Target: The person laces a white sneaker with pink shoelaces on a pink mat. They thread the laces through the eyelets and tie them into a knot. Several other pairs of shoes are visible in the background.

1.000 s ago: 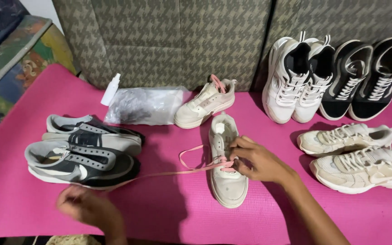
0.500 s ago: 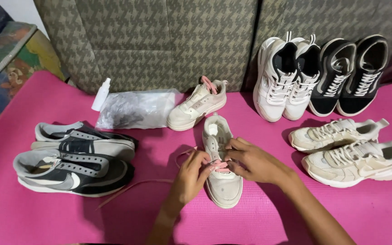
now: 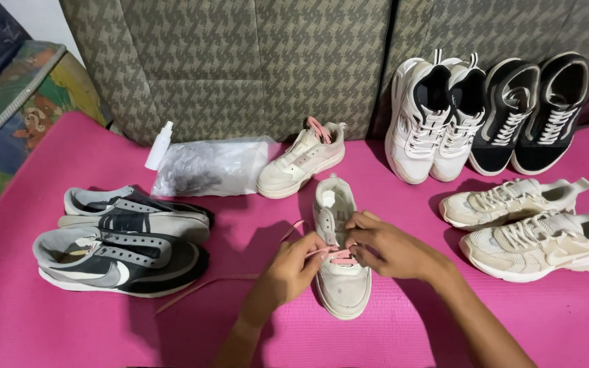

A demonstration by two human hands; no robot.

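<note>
At frame centre, the left hand [image 3: 293,267] and right hand [image 3: 386,249] are pinching a pink lace [image 3: 339,255], threading the cream sneaker [image 3: 340,259]. The shoe is lying sole-down on the pink mat [image 3: 69,327], keeping its eyelets facing upward.

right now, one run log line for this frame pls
left hand: pinching pink lace | right hand: on cream shoe, at lace | surface: pink mat | nearby: grey-black sneakers, beige sneakers

A small cream sneaker [image 3: 341,272] lies toe-near on the pink mat, pink lace [image 3: 339,256] half threaded
</note>
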